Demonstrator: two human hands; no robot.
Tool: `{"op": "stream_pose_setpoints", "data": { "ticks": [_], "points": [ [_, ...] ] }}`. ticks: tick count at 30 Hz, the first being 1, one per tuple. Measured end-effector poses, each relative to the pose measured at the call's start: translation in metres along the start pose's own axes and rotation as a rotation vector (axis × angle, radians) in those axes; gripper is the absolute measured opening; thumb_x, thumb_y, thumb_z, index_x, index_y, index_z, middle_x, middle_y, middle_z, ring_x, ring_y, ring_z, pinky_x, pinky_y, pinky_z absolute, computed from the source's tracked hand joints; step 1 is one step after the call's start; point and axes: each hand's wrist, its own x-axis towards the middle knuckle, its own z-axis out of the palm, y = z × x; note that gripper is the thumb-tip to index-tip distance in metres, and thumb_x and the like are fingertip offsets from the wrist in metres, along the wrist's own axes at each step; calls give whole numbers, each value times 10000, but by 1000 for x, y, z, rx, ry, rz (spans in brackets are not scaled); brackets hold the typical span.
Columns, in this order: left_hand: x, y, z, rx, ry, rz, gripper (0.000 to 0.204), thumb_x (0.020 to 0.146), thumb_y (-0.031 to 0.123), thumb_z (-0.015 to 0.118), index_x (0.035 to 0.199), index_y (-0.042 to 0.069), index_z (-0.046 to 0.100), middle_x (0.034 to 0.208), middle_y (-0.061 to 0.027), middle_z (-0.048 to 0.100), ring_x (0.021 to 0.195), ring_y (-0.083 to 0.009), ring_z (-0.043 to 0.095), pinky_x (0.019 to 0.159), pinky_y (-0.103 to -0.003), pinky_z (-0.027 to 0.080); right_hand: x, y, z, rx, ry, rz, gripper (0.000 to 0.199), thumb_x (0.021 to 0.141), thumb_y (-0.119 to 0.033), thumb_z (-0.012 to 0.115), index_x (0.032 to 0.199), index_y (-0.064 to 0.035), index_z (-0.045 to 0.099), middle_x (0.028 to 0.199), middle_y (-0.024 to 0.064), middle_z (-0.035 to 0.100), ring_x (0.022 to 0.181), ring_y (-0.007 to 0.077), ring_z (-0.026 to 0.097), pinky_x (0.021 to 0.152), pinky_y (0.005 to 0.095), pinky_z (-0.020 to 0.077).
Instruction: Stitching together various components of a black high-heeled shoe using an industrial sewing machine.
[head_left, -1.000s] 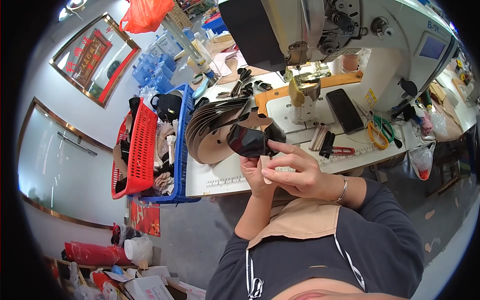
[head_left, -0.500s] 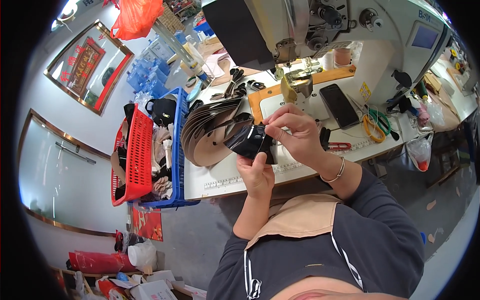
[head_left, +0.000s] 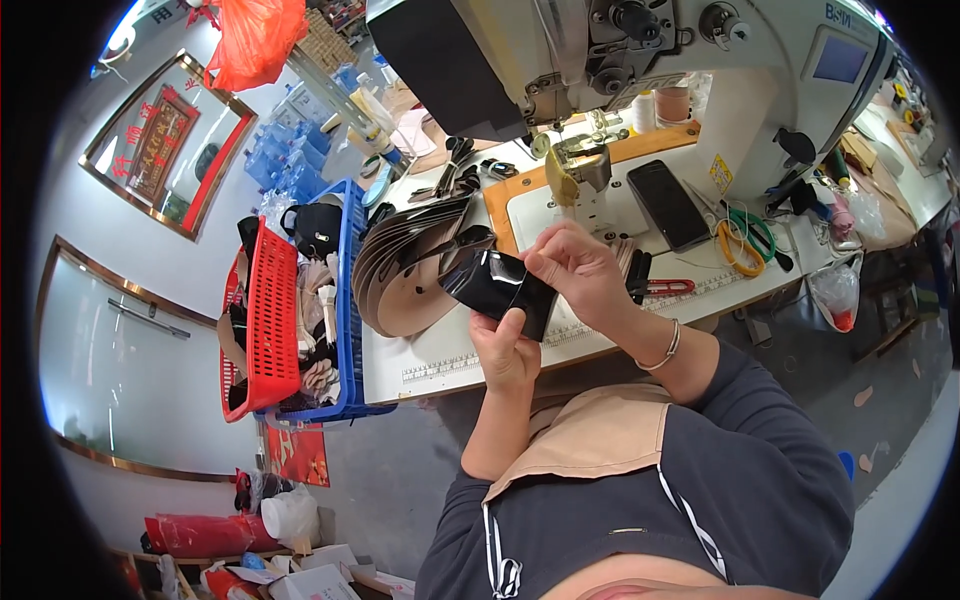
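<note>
A glossy black patent-like piece point(head_left: 488, 283) is pinched at its lower edge by my left hand point(head_left: 508, 350), thumb on top. It is bent, with a seam or fold line across it. Close to its upper right edge, my right hand point(head_left: 585, 275) has thumb and fingertips pressed together; whatever is between them is too small to make out. Just beyond my hands is the needle area of a sewing machine point(head_left: 770, 60), with a yellowish part point(head_left: 562, 182) hanging there. Left of the black piece lies a stack of curved beige and black pieces point(head_left: 395, 295).
On the table are a black phone point(head_left: 669, 205), orange-handled scissors point(head_left: 738, 250), a red-handled tool point(head_left: 668, 287) and a ruler strip point(head_left: 440, 368) along the front edge. A red basket point(head_left: 272, 330) and a blue basket point(head_left: 350, 310) stand against the table's left side.
The black piece has turned a little and shows more of its glossy face. My right fingers stay close to its upper edge. The whole view has shifted slightly.
</note>
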Motion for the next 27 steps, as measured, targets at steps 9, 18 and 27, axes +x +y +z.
{"op": "stream_pose_setpoints", "data": {
  "ticks": [9, 18, 27],
  "points": [
    [-4, 4, -10, 38, -13, -28, 522, 749, 96, 703, 1189, -2, 441, 1114, -98, 553, 1035, -215, 568, 943, -347, 449, -17, -1, 8, 253, 47, 319, 116, 857, -82, 663, 783, -47, 581, 724, -15, 588, 682, 37, 506, 645, 192, 423],
    [-8, 0, -42, 166, 104, -84, 274, 784, -56, 630, 1040, 32, 584, 993, -63, 639, 884, -142, 611, 800, -279, 490, -22, 7, 9, -624, -169, -739, 160, 764, -11, 705, 853, -71, 586, 790, 42, 607, 796, 189, 631, 726, 312, 439],
    [-12, -2, -35, 699, 217, 89, 197, 836, -12, 623, 1030, -23, 655, 907, -25, 663, 789, -68, 571, 747, -219, 473, -28, 37, -1, -317, 31, 32, 91, 765, -26, 705, 820, -31, 634, 764, 70, 642, 743, 144, 626, 685, 283, 474]
  ]
}}
